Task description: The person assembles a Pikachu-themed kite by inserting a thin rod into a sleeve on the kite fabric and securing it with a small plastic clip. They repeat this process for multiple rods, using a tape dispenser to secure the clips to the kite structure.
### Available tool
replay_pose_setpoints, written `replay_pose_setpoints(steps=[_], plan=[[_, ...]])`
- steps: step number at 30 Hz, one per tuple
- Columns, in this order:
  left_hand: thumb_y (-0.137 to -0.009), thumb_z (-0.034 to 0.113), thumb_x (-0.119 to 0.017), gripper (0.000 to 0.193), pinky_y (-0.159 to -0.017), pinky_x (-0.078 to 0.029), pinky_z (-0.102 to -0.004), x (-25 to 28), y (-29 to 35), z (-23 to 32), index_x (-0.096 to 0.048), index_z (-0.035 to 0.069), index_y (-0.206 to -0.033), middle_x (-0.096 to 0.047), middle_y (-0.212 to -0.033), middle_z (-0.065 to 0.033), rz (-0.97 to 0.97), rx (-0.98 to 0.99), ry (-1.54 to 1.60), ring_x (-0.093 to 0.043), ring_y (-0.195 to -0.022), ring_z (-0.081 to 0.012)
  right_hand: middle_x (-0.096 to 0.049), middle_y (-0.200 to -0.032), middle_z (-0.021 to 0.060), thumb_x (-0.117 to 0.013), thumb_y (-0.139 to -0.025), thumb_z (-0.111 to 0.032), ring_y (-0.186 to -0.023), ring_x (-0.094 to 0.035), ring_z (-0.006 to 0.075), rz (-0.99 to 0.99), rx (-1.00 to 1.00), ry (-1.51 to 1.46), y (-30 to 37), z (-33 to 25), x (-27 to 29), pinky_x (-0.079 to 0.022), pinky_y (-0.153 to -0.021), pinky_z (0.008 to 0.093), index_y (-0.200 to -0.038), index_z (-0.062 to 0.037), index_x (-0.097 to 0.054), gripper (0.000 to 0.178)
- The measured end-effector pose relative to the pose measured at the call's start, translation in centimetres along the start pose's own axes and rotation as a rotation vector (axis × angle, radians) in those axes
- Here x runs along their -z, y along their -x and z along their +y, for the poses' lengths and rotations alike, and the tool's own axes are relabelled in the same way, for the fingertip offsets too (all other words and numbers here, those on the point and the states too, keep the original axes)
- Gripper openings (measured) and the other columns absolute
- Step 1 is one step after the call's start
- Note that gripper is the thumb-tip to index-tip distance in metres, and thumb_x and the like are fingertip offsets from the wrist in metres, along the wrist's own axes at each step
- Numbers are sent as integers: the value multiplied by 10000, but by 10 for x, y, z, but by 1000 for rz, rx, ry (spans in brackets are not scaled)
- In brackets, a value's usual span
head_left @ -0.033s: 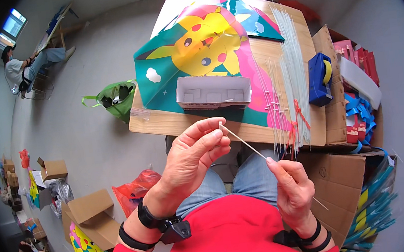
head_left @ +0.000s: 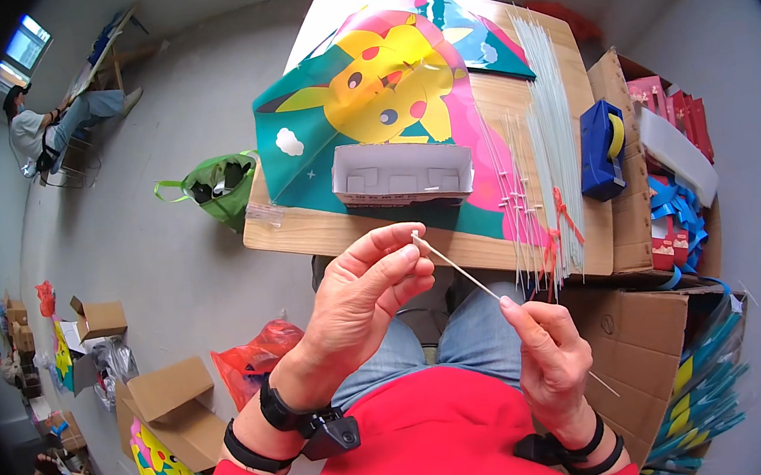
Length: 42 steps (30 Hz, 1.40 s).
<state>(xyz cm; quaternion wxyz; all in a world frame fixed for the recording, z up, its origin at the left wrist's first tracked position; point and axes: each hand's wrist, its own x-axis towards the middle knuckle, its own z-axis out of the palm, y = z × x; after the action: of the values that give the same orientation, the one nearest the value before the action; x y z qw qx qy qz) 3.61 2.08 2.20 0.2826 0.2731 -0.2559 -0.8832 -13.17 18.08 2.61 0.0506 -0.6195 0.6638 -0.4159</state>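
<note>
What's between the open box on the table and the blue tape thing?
From left to right in the head view: part of the colourful sheet, thin sticks with small white pieces, then a bundle of long pale sticks.

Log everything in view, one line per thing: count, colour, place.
thin rod: one, pale, held in both hands
loose rods: many, whitish, table's right side
printed sheet: one, teal, pink and yellow, on table
folded sheet: at least one, teal, blue and pink, table's far side
open box: one, whitish, table's near edge
tape dispenser: one, blue, table's right edge
table: one, wood-coloured, ahead
green bag: one, left of table
red bag: one, beyond left forearm
cardboard boxes: several, brown, right and lower left
co-worker: at least one, seated, upper left
left hand: one, bare, centre
right hand: one, bare, right of centre
</note>
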Motion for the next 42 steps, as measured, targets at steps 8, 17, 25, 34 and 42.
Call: replay_pose_setpoints(steps=[8, 17, 25, 34, 42], plan=[[-929, 86, -611, 271, -808, -550, -270, -4, 11, -3, -587, 22, -1192, -638, -1003, -46, 36, -38, -13, -630, -887, -102, -566, -883, 84, -622, -678, 135, -579, -553, 166, -8, 7, 74, 4, -10, 6, -445, -492, 289, -1156, -46, -677, 514], [-908, 14, -626, 287, -790, -551, -248, 7, 15, -8, -607, 9, -1194, -657, -1003, -54, 13, -361, -448, -651, -891, -110, -565, -890, 78, -614, -638, 107, -570, -542, 162, -45, 70, 178, 5, -15, 14, -449, -498, 284, -1161, -49, -677, 550], [-871, 8, -667, 382, -733, -538, -250, 6, 18, 1, -525, -25, -1224, -655, -952, -97, 77, -201, -380, -643, -812, -121, -644, -914, 124, -585, -705, 120, -692, -647, 227, -73, -35, -94, 8, 2, -3, -506, -592, 289, -1206, -19, -603, 521], [-888, 22, -626, 156, -701, -494, -258, 22, 8, -20, -635, -6, -1041, -616, -894, -50, 187, 108, -91, -552, -749, -104, -675, -910, 138, -518, -850, 74, -712, -668, 266, -226, -160, -219, 18, 28, -9, -531, -630, 334, -1318, -7, -434, 483], [-903, 45, -636, 151, -704, -523, -253, 0, -23, -71, -649, -6, -1044, -650, -906, -48, 93, 145, -349, -611, -759, -100, -687, -842, 106, -559, -933, -22, -681, -668, 150, -204, -619, -683, 33, 44, -5, -532, -610, 269, -1296, -14, -431, 385]])
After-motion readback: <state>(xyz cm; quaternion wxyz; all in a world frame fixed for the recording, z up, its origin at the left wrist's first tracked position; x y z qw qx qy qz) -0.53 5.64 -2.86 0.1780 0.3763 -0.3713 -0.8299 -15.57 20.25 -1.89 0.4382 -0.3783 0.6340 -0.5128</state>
